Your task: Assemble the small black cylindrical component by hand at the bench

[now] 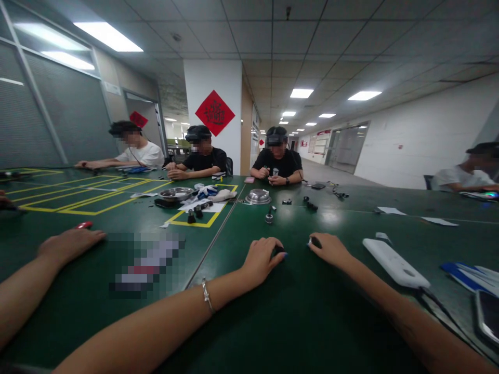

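Note:
My left hand [260,261], with a thin bracelet on its wrist, rests on the green table [296,311] with the fingers curled over a small black part [279,251]. My right hand [330,249] lies close beside it, its fingers pinched on a small dark piece [315,241] at their tips. The two hands sit a short gap apart, at the table's middle. What the pieces are is too small to tell.
A neighbour's hand [70,244] lies flat at the left, by a red item [83,225]. A white power bank [393,262] with a cable and a phone [487,311] lie to the right. Two metal bowls [258,196] and small black parts [268,215] sit farther off. Several people sit across the table.

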Demonstrator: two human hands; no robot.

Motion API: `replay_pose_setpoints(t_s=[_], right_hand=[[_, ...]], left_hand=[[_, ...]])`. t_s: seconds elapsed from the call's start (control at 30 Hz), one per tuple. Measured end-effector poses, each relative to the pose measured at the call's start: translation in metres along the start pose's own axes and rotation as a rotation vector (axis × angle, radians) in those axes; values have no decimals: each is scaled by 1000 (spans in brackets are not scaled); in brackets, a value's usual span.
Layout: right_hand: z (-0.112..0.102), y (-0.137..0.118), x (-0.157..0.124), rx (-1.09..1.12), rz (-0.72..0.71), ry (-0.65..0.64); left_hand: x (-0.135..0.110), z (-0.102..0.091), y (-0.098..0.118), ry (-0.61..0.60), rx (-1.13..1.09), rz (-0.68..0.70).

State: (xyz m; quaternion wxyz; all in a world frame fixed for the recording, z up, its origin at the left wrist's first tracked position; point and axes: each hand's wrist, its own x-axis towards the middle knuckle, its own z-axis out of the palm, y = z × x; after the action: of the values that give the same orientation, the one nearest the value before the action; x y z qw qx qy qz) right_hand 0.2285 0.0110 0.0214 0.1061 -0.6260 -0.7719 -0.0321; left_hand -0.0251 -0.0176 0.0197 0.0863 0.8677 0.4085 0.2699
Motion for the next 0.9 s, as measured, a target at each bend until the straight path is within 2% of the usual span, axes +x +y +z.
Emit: replay_pose_setpoints(t_s=[0.07,0.17,0.3,0.53,0.6,0.77,0.9], right_hand=[[-3,-14,-17,164,-107,9],[-13,-37,-32,338,-159,13],[-22,-55,-35,360,-165,122],[-32,-51,-37,479,-151,331],[-33,-51,-36,473,-131,319],[-25,-50,-33,411,-18,185],[-17,-36,-29,371,25,194]], left_hand=[[-1,3,2,-58,-30,37],[0,6,2,-75,-83,32],[3,7,-1,-84,-159,12],[3,8,1,-75,-121,23],[4,8,1,-81,-114,28],[5,8,0,-72,-91,44],[5,6,2,-75,-87,28]])
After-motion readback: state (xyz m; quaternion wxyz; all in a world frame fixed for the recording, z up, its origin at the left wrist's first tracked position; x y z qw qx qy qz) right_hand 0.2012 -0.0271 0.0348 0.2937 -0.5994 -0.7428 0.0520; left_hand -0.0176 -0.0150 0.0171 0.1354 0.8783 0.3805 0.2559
